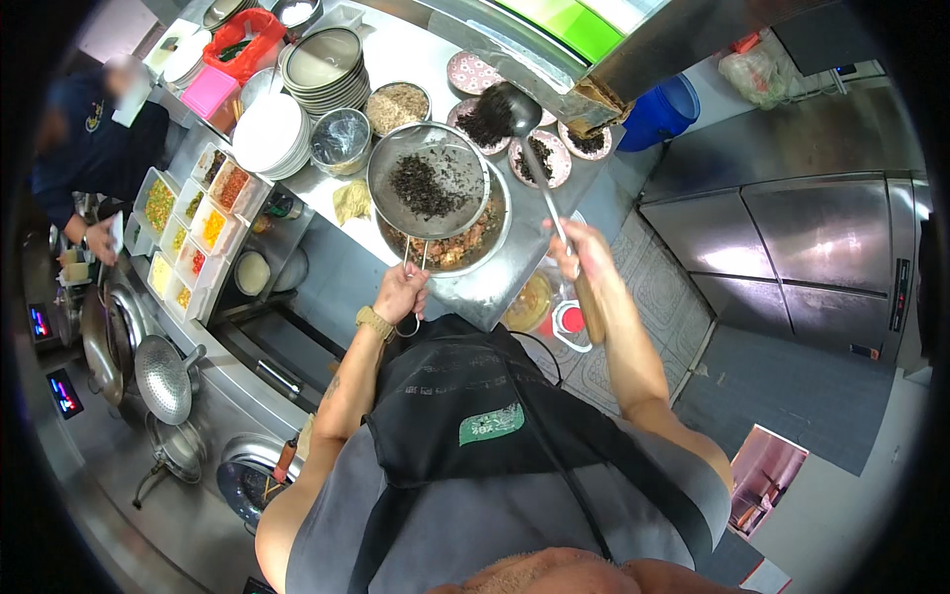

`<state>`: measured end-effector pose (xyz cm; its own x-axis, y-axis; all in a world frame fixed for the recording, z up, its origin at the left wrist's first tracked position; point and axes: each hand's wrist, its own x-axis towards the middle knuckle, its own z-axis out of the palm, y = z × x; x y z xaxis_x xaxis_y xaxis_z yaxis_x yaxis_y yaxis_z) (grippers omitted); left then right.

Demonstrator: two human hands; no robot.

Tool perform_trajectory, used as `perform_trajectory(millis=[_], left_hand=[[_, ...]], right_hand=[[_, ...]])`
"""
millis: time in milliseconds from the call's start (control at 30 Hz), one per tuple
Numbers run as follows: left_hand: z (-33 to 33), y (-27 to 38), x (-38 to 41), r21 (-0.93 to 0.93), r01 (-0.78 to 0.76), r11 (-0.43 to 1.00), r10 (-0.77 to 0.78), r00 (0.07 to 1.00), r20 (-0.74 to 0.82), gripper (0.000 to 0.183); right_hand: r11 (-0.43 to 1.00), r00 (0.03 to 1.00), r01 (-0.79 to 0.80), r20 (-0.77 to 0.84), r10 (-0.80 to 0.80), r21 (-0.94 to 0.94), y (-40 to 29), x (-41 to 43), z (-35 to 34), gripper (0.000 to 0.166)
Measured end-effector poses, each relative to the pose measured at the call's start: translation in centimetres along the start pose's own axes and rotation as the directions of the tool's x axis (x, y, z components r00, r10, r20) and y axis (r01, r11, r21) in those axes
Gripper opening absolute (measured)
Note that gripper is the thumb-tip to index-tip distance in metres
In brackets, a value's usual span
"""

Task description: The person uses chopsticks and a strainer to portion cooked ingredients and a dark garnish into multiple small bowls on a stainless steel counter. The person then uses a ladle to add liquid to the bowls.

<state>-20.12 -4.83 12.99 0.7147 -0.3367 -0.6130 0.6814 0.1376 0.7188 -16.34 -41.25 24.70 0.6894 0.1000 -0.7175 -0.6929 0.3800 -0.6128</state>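
Observation:
My left hand (401, 291) grips the wire handle of a round mesh strainer (460, 160), which holds dark shredded food. Below the strainer is a steel bowl (503, 223) of browned, chopped food, partly hidden by it. My right hand (582, 249) holds a long-handled metal ladle (525, 111) with a wooden grip. The ladle's bowl is over the pink patterned dishes, beside dark shreds in one small dish (481, 128). Two more dishes, a nearer one (562, 165) and a right one (605, 141), also hold dark shreds. A further pink dish (471, 72) stands behind.
Stacked plates (271, 134), stacked bowls (323, 63) and a steel bowl of pale food (398, 108) stand at left. Compartments of chopped ingredients (211, 226) line the counter, near woks and another person (96, 141). A metal post (594, 93) rises near the dishes; steel refrigerator doors (816, 252) are at right.

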Motion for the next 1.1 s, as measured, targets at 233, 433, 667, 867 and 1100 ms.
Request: perform_trajectory(millis=[233,433,667,867,1100], left_hand=[[-0.9,0.8,-3.3,0.037,-0.016,0.999,0.017,1.0,-0.017,0.024],[-1.3,0.1,-4.4,0.001,-0.009,1.0,0.009,0.999,-0.044,0.023],[-1.5,-0.2,-4.4,-0.005,0.01,1.0,-0.01,0.997,-0.072,0.022],[-0.8,1.0,-2.8,-0.026,0.003,1.0,-0.003,1.0,0.019,0.021],[-2.2,2.4,-6.2,0.034,-0.02,0.999,0.02,1.0,0.013,0.024]], right_hand=[[0.861,0.882,0.254,-0.261,-0.394,-0.44,-3.5,13.8,-3.6,0.018],[0.293,0.683,0.064,-0.172,-0.71,-0.954,-2.0,21.6,-7.6,0.031],[0.276,0.618,0.008,-0.212,-0.757,-0.961,-1.9,22.4,-6.6,0.029],[0.526,0.646,0.247,-0.266,-0.715,-0.814,-1.5,22.9,-11.5,0.025],[0.938,0.931,0.264,-0.195,-0.309,-0.222,-1.3,2.5,-1.1,0.025]])
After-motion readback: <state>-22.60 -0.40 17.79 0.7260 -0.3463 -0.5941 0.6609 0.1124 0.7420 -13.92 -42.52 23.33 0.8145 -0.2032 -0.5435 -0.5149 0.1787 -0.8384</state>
